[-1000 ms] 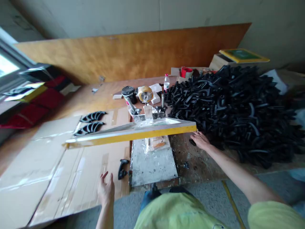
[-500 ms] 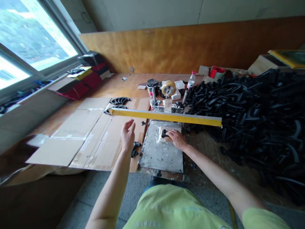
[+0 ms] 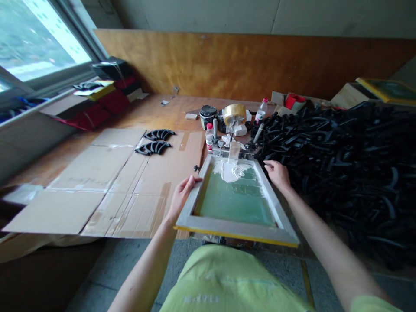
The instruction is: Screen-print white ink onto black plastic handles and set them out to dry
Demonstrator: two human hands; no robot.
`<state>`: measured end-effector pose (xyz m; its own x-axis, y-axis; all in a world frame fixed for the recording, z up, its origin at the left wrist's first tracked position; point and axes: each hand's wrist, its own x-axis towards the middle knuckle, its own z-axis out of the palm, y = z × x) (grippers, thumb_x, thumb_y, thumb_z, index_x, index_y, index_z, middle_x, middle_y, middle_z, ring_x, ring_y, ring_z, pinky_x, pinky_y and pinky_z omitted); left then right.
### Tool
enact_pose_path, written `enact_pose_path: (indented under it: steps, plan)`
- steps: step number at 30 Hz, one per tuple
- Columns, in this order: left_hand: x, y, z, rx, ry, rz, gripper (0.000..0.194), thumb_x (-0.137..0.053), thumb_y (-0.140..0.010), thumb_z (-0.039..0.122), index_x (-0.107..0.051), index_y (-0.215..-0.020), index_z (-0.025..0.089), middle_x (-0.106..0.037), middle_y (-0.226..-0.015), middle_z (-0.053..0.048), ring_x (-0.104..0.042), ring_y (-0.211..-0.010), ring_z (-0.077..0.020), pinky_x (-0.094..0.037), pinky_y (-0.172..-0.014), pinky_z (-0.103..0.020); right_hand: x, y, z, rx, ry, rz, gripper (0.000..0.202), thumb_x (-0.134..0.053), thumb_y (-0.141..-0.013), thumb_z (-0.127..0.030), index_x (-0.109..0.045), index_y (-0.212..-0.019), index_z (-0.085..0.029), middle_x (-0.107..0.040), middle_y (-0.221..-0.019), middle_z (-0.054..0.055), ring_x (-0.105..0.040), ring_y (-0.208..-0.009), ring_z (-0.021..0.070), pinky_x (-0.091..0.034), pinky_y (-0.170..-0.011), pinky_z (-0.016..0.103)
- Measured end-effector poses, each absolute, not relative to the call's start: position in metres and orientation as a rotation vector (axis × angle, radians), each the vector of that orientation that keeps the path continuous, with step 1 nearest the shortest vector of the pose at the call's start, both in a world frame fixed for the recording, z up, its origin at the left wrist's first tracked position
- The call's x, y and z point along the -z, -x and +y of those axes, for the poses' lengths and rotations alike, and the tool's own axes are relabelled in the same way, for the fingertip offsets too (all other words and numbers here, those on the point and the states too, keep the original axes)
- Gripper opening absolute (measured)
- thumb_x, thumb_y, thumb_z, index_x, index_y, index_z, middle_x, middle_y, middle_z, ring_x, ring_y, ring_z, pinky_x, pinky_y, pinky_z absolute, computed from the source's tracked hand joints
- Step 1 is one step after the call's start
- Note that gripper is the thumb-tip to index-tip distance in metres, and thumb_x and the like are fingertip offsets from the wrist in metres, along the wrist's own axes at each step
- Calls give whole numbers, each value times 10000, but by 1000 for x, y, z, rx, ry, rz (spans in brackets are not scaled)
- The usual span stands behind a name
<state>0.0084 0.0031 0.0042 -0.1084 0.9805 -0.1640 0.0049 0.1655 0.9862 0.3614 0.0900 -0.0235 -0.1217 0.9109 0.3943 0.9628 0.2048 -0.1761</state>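
Note:
A screen frame (image 3: 234,224) with green mesh lies lowered over the metal base plate, mostly hiding it. White paste and a pale scraper (image 3: 234,152) sit at its far end. My left hand (image 3: 183,194) grips the frame's left edge, thumb and fingers pressed together on it. Beside the frame's right edge is my right hand (image 3: 278,174), its fingers bent and apart, with nothing visible in them. The small black part seen on the plate before is hidden under the frame.
Curved black parts (image 3: 156,141) lie in two groups on flat cardboard (image 3: 87,169) at left. A large heap of black parts (image 3: 344,160) fills the right. Behind the frame stand a paint tub (image 3: 208,116), bottles (image 3: 261,111) and a tape roll (image 3: 234,113).
The raised frame has come down over the plate. My left hand has taken hold of its left edge. My right hand has left the small black part and moved to the right side.

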Motion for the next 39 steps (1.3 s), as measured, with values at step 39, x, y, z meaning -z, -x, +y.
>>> enact_pose_path:
  steps: [39]
  plan:
    - [-7,-4,5,-1073,-911,1249,625,-465,-820,695,-667,-1120,185,-686,-806,-32,-593,-609,-137,-464,-530,-237,-14,-318,147,-132,1705,-1962,364,-598,-879,-303,-617,-1232,-217,-727,-856,42,-672,-754,182,-509,-700,263]
